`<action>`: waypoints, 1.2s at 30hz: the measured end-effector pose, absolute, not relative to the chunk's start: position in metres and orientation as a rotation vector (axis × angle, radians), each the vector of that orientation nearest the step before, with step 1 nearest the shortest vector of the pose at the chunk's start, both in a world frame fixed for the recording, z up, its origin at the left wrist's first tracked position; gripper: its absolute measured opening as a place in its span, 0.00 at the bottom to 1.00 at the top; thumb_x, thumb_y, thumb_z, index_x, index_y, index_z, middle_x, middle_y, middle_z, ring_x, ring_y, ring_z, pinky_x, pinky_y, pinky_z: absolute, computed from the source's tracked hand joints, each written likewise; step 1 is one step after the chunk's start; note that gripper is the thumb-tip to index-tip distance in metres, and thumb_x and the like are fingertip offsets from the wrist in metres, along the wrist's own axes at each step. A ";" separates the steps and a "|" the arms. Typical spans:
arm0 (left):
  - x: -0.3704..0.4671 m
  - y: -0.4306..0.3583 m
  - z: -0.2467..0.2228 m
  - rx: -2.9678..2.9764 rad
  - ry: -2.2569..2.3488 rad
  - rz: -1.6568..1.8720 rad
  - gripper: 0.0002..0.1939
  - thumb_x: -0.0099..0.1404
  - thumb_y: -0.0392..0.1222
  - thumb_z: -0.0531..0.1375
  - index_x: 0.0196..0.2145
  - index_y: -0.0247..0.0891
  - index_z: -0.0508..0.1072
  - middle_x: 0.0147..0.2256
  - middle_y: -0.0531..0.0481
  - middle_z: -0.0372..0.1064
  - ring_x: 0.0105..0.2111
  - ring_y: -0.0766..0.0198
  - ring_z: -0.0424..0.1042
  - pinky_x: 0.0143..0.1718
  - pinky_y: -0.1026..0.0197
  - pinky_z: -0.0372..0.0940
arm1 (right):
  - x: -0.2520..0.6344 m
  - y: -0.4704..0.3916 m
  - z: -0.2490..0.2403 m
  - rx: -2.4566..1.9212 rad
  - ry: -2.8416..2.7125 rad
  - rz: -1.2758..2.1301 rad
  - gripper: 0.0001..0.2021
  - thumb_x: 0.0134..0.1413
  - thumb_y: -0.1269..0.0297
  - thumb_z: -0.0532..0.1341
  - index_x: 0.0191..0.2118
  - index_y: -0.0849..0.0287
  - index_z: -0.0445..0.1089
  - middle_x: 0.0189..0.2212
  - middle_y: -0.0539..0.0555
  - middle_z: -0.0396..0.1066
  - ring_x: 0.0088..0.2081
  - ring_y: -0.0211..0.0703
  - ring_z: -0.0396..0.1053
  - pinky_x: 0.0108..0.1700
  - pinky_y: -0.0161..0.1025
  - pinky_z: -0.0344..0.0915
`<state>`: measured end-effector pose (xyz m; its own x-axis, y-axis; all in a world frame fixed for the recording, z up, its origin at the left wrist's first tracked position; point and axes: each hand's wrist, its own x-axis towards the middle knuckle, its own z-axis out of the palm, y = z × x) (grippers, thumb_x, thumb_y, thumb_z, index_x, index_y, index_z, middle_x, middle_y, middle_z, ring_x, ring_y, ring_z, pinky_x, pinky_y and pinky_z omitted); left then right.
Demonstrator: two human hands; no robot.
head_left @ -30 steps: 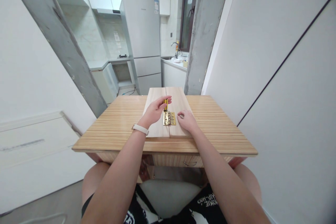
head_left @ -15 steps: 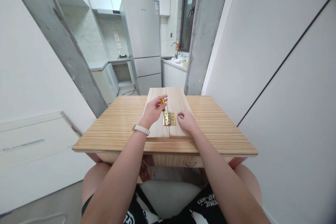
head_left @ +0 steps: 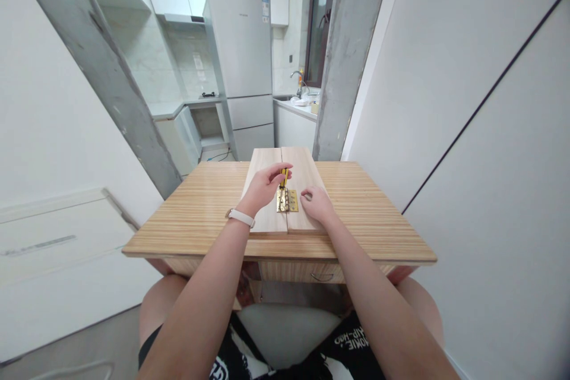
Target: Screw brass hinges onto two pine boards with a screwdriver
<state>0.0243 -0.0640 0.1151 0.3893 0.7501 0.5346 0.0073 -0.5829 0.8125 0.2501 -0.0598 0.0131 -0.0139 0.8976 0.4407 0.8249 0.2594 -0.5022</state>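
Observation:
My left hand (head_left: 263, 187) grips a screwdriver (head_left: 284, 176) with a yellow and black handle, held upright, its lower end over the left leaf of a brass hinge (head_left: 287, 200). The hinge lies across the seam between two pale wooden boards, the left board (head_left: 266, 219) and the right board (head_left: 307, 167). Screw heads or holes show on its right leaf, too small to tell apart. Curled on the right board beside the hinge is my right hand (head_left: 317, 204), thumb and forefinger bent together; anything inside them is hidden.
Both boards lie on a striped wooden table (head_left: 191, 214) with a drawer handle (head_left: 322, 277) at its front. Grey pillars and white walls flank the table. Behind it stand a fridge (head_left: 243, 47) and a counter with a sink tap (head_left: 296, 77).
My left hand has shifted slightly right, and the screwdriver handle has tipped from leaning left to leaning a little right. My right hand and the boards stay where they were.

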 end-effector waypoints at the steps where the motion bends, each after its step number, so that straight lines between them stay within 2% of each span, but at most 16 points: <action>1: 0.025 -0.063 0.114 1.891 0.682 1.285 0.16 0.72 0.40 0.59 0.55 0.40 0.77 0.45 0.44 0.79 0.47 0.59 0.79 0.51 0.56 0.72 | 0.250 -0.060 0.013 -1.568 -1.836 0.132 0.07 0.60 0.68 0.62 0.38 0.57 0.79 0.43 0.57 0.79 0.49 0.48 0.70 0.57 0.42 0.61; 5: 0.024 -0.061 0.113 1.947 0.831 1.392 0.14 0.67 0.40 0.65 0.50 0.43 0.78 0.43 0.47 0.78 0.40 0.62 0.77 0.41 0.60 0.73 | 0.250 -0.058 0.010 -1.566 -1.833 0.132 0.07 0.60 0.68 0.62 0.38 0.57 0.79 0.42 0.56 0.79 0.49 0.48 0.70 0.57 0.42 0.61; 12: 0.024 -0.065 0.115 1.821 0.610 1.289 0.14 0.70 0.38 0.63 0.52 0.40 0.76 0.51 0.41 0.76 0.54 0.54 0.78 0.51 0.56 0.72 | 0.252 -0.055 0.007 -1.560 -1.832 0.113 0.06 0.61 0.67 0.62 0.37 0.56 0.78 0.42 0.56 0.79 0.48 0.47 0.71 0.57 0.41 0.61; 17: 0.025 -0.069 0.115 1.755 0.593 1.267 0.14 0.69 0.39 0.64 0.52 0.38 0.77 0.52 0.40 0.77 0.56 0.51 0.77 0.54 0.52 0.72 | 0.251 -0.055 0.008 -1.563 -1.828 0.119 0.06 0.61 0.67 0.62 0.37 0.56 0.78 0.42 0.56 0.79 0.48 0.47 0.71 0.57 0.41 0.61; 22: 0.025 -0.071 0.119 1.846 0.569 1.204 0.19 0.73 0.40 0.60 0.59 0.39 0.75 0.53 0.40 0.78 0.58 0.54 0.76 0.60 0.49 0.69 | 0.251 -0.055 0.008 -1.566 -1.831 0.122 0.06 0.60 0.67 0.62 0.37 0.56 0.78 0.42 0.56 0.79 0.48 0.47 0.70 0.56 0.41 0.61; 25: 0.026 -0.071 0.119 1.852 0.583 1.229 0.18 0.73 0.40 0.59 0.58 0.39 0.76 0.50 0.41 0.79 0.54 0.56 0.78 0.57 0.50 0.71 | 0.251 -0.056 0.008 -1.574 -1.829 0.127 0.06 0.60 0.67 0.62 0.38 0.55 0.78 0.42 0.56 0.79 0.48 0.48 0.70 0.56 0.41 0.61; 30: 0.026 -0.067 0.115 1.900 0.769 1.417 0.14 0.67 0.40 0.66 0.50 0.41 0.78 0.45 0.45 0.78 0.43 0.60 0.78 0.46 0.56 0.74 | 0.250 -0.056 0.009 -1.576 -1.826 0.124 0.06 0.60 0.67 0.62 0.37 0.56 0.78 0.41 0.55 0.79 0.48 0.47 0.70 0.56 0.41 0.61; 36: 0.027 -0.068 0.114 1.823 0.645 1.417 0.12 0.69 0.38 0.64 0.50 0.42 0.74 0.52 0.43 0.76 0.50 0.57 0.79 0.51 0.54 0.73 | 0.250 -0.055 0.008 -1.567 -1.812 0.116 0.06 0.60 0.67 0.62 0.37 0.56 0.78 0.41 0.55 0.79 0.48 0.47 0.70 0.56 0.41 0.61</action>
<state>0.0272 -0.0682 0.1145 0.2679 0.7556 0.5977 -0.0455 -0.6098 0.7913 0.2498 -0.0552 0.0076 0.0044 0.8897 0.4565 0.8243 0.2552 -0.5053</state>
